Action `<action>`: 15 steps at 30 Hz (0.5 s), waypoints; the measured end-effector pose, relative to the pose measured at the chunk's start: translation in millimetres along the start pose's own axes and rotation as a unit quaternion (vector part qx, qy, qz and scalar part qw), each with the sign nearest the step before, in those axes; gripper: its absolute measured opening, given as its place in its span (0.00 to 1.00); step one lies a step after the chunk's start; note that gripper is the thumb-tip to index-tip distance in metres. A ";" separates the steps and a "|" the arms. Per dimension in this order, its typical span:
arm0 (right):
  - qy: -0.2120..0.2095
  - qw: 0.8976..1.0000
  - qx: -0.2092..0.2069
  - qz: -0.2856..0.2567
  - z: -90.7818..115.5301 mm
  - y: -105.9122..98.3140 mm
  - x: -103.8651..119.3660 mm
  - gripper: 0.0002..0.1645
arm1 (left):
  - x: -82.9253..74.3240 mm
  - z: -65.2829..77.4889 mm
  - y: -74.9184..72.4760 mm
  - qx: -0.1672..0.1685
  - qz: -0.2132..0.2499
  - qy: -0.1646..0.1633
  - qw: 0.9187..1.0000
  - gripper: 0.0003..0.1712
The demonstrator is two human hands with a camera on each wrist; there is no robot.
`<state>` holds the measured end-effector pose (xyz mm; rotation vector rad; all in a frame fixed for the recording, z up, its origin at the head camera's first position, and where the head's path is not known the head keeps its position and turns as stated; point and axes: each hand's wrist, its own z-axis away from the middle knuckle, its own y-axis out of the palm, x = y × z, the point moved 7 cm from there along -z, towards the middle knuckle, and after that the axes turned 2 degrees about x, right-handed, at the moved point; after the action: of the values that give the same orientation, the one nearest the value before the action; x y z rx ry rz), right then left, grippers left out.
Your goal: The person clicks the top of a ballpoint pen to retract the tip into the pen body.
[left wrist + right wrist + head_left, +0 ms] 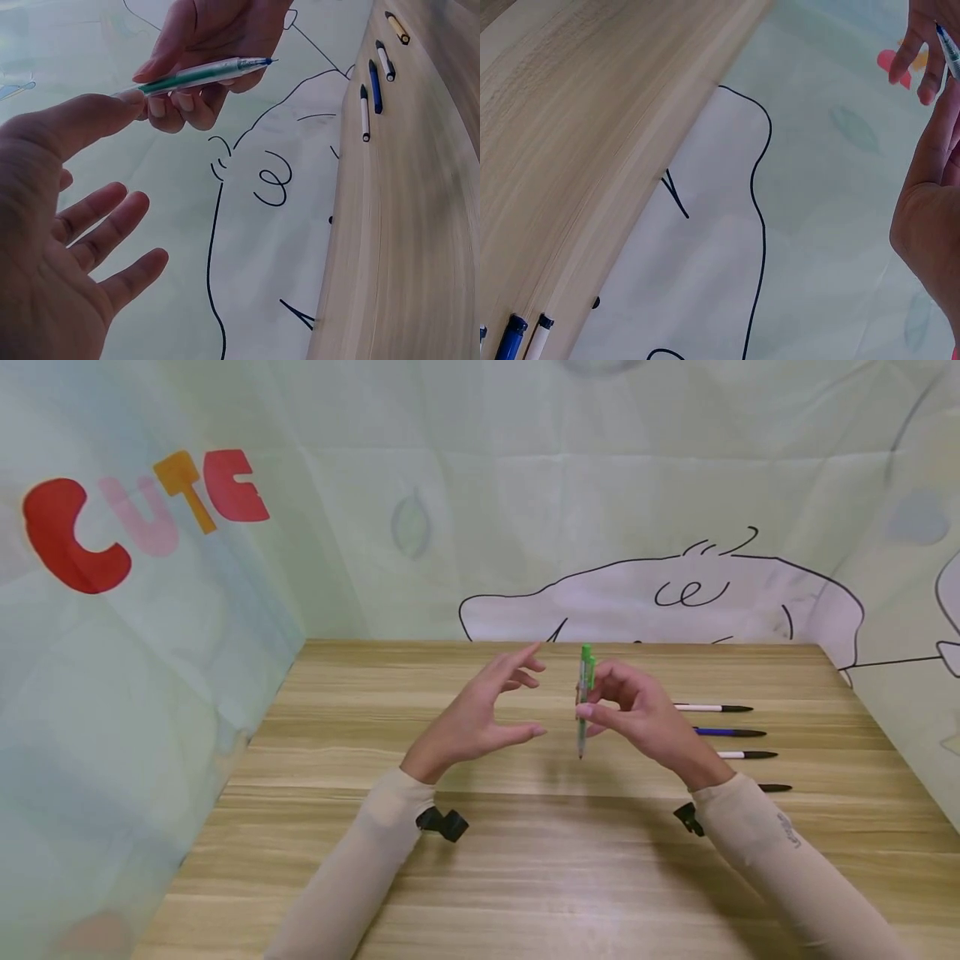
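A pen [583, 697] with a green clip and clear barrel is held upright above the table, its tip pointing down. My right hand [637, 710] pinches it between thumb and fingers. To its left, my left hand [483, 714] is raised with thumb and fingers spread, holding nothing and apart from the pen in the head view. From the left wrist view, the green pen [206, 76] shows in the right hand [214, 45], beyond the left hand [67, 202]. The right wrist view catches only part of the pen [949, 51] at its edge.
Right of my right hand, several pens lie in a column on the wooden table [525, 877]: a white pen [712, 708], a blue pen [731, 732], another white pen [750, 755] and a partly hidden pen [776, 788]. A printed cloth backdrop [360, 527] borders the table.
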<state>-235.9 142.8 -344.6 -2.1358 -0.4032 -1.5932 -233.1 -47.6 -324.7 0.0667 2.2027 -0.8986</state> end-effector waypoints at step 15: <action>0.000 1.000 0.006 0.002 -2.8 8.6 1.8 0.14 | -10.5 -11.9 16.3 0.012 -0.026 0.038 0.999 0.63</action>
<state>-233.6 133.9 -343.7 -2.1257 -0.4065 -1.5842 -228.0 -25.6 -321.6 0.0543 2.2735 -0.9652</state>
